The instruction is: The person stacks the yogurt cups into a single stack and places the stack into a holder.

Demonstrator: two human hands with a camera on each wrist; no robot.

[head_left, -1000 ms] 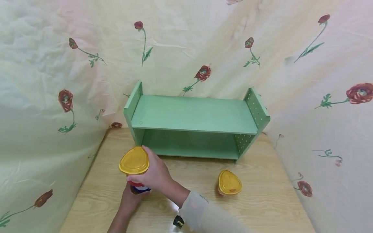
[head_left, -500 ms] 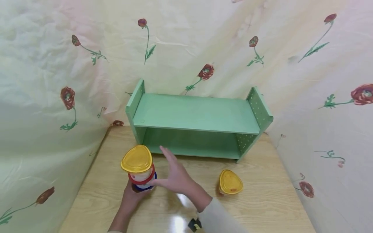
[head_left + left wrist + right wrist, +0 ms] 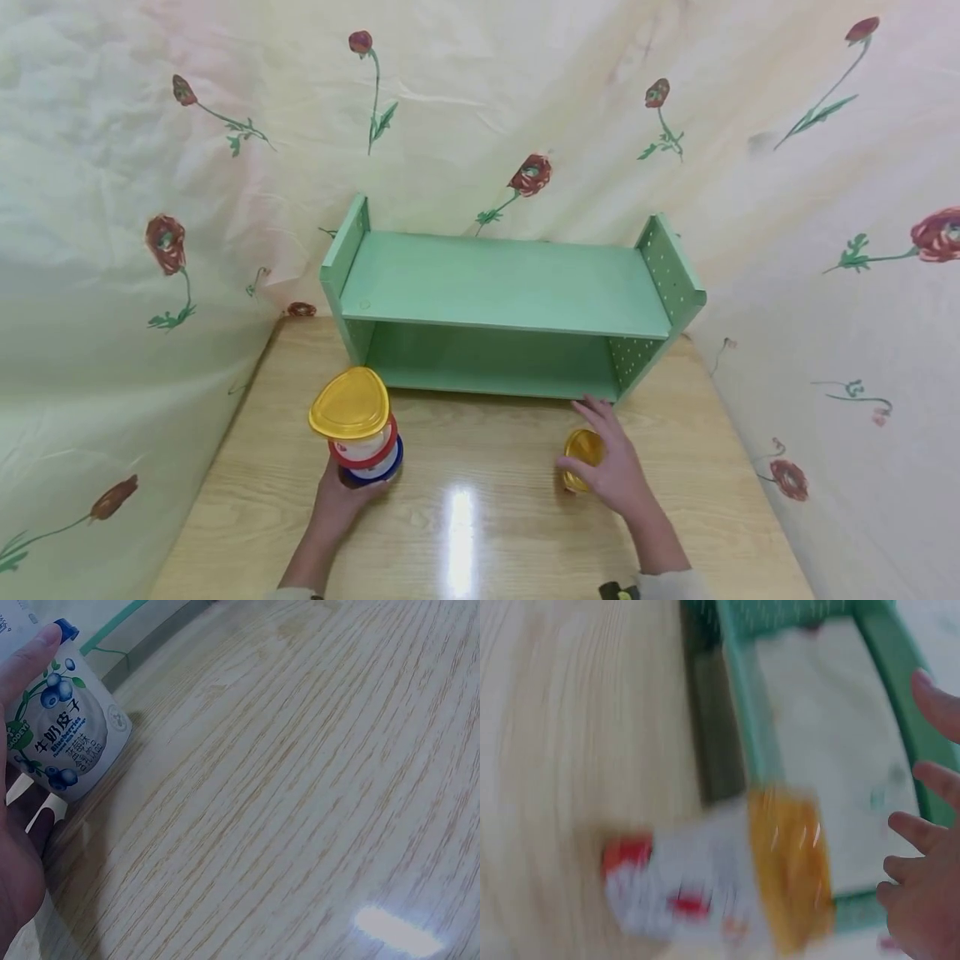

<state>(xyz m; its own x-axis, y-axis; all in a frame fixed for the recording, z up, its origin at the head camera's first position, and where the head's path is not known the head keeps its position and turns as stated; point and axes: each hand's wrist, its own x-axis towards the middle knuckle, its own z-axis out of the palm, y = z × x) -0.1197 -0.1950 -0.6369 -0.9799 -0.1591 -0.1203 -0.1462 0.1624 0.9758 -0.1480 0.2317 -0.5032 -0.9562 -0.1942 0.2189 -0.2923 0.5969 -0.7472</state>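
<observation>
At the left of the head view stands a stack of cups: a blue-lidded cup [image 3: 386,469] at the bottom, a red-lidded cup [image 3: 363,451] in the middle and a yellow-lidded cup [image 3: 350,403] on top. My left hand [image 3: 337,502] grips the lowest one. In the left wrist view that yogurt cup [image 3: 71,724] shows printed blueberries, with my thumb against its side. My right hand [image 3: 618,475] is spread over a second yellow-lidded cup [image 3: 582,451] at the right, hiding part of it. From the right wrist, this blurred cup [image 3: 697,889] appears apart from my fingers.
Behind the cups a green two-tier shelf [image 3: 502,283] stands on the wooden table [image 3: 480,458]. Flowered cloth [image 3: 480,108] hangs at the back and along both sides. A dark tag or strap [image 3: 618,591] sits by the right cuff.
My right hand has let go of the top yellow-lidded cup and moved right to the other yellow-lidded cup. The left hand stays at the base of the stack.
</observation>
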